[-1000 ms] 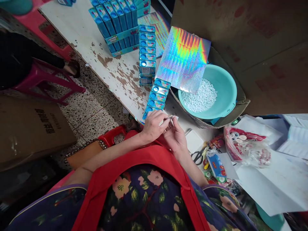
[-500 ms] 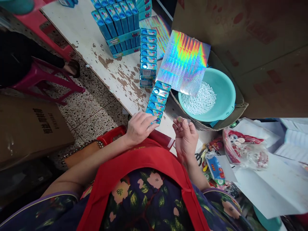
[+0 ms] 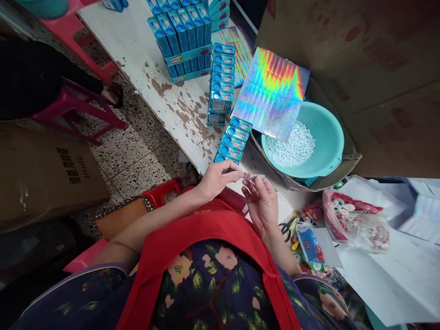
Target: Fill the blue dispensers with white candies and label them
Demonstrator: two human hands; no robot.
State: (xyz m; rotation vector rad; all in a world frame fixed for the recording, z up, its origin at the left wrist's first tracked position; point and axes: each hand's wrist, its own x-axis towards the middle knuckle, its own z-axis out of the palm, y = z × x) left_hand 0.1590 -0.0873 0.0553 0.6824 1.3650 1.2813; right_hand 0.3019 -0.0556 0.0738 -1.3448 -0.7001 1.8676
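near the right hand (image 3: 263,204), a basin (image 3: 329,145) holds pellets (image 3: 291,150).

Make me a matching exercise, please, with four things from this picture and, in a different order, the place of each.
1. White pellets
2. Left hand
3. Scissors
4. Nearer holographic sheet

A. At the near end of the nearer row of blue tins
B. Inside the turquoise basin
C. Overlapping the basin's rim in this view
D. Beside the right forearm

Pairs: 1-B, 2-A, 3-D, 4-C
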